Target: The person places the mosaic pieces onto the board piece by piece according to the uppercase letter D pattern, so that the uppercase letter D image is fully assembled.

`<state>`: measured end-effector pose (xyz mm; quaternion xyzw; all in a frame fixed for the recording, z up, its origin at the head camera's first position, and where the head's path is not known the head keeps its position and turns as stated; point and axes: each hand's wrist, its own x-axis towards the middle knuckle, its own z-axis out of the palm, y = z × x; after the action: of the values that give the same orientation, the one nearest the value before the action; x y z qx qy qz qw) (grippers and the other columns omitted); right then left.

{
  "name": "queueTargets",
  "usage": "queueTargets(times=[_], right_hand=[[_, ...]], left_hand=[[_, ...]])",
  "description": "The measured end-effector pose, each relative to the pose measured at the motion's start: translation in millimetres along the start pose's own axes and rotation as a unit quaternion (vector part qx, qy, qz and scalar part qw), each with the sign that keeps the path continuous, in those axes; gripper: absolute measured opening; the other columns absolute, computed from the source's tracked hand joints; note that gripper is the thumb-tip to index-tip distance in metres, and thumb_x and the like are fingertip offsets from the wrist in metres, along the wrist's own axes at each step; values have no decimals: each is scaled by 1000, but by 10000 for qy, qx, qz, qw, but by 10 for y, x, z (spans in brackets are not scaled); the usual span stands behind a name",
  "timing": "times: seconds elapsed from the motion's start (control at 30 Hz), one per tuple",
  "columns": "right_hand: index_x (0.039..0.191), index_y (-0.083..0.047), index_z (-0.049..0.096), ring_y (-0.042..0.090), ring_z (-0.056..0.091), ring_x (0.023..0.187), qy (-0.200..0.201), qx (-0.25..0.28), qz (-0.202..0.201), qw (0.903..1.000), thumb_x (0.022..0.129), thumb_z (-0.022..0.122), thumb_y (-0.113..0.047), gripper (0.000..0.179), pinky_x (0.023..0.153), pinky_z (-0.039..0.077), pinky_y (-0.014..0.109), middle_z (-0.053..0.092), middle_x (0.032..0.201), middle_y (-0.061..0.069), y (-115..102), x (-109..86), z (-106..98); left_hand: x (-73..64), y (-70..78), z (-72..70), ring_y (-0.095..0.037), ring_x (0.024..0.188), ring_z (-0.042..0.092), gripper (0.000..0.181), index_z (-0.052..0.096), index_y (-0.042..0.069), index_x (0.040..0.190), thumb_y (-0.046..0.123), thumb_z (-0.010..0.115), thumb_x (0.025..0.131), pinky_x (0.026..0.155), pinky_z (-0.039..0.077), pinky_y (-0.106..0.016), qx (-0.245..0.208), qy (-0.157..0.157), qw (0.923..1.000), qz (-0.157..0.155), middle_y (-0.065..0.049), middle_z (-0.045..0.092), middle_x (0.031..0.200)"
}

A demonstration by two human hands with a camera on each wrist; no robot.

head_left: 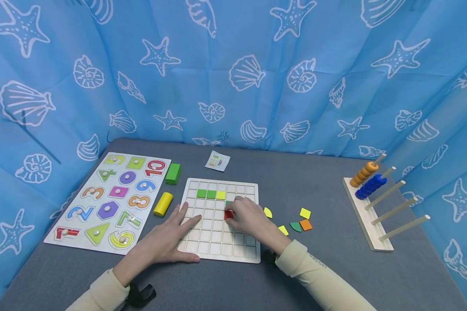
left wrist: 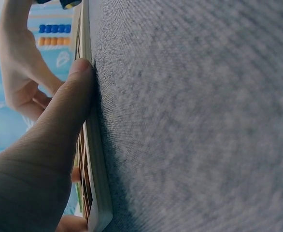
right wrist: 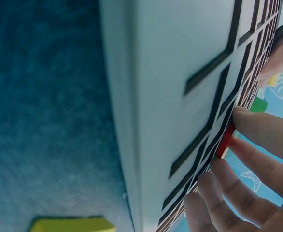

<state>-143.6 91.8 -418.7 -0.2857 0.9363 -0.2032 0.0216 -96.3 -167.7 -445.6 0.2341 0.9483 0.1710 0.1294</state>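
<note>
A pale wooden grid board (head_left: 214, 236) lies on the grey table in the head view. Two green square tiles (head_left: 206, 194) and a yellow square tile (head_left: 220, 195) sit in a row in its upper cells. My right hand (head_left: 251, 218) pinches a red square tile (head_left: 228, 214) between thumb and finger at the grid, right of centre; the red tile's edge (right wrist: 225, 140) shows at the fingertips in the right wrist view. Another green tile (head_left: 228, 203) peeks out beside that hand. With fingers spread, my left hand (head_left: 163, 239) rests on the board's lower left edge.
Right of the board lie a green quarter-round (head_left: 295, 226), an orange square (head_left: 305, 225) and several yellow pieces. A number puzzle (head_left: 113, 198), green block (head_left: 173, 173) and yellow cylinder (head_left: 163, 204) are at left. Behind lies a pattern card (head_left: 218, 161); far right stands a peg rack (head_left: 367, 220) with beads.
</note>
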Motion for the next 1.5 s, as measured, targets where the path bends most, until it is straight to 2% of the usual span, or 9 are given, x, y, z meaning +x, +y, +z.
queueTargets(times=[0.7,0.93,1.3,1.5], right_hand=[[93,-5,80,13,47,68,5,186,46,9998,86,76,-2,8,55,37,23,68,80,8,21,-9,-11],[99,-8,81,12,50,72,-53,193,257,9995,87,77,-8,12,58,42,26,71,90,8,42,-41,-56],[107,-7,80,20,67,84,-10,57,669,9977,88,80,-15,21,64,54,33,73,100,10,120,-210,-236],[109,-5,79,17,62,79,-18,-62,830,9965,88,80,-15,24,60,48,27,72,101,10,228,-362,-347]], left_hand=[[5,-1,16,-53,154,22,104,41,23,157,79,71,75,94,51,-69,-13,19,10000,14,-26,18,169],[13,-6,32,-51,155,21,103,41,25,157,79,72,74,92,51,-69,-21,-9,10000,-5,-25,17,170],[10,-9,24,-51,155,20,104,40,25,158,79,71,75,92,50,-71,-30,-20,10000,-7,-25,17,170],[6,-15,23,-51,156,19,104,40,25,158,80,71,74,93,49,-72,-37,-57,10000,-55,-25,16,170]])
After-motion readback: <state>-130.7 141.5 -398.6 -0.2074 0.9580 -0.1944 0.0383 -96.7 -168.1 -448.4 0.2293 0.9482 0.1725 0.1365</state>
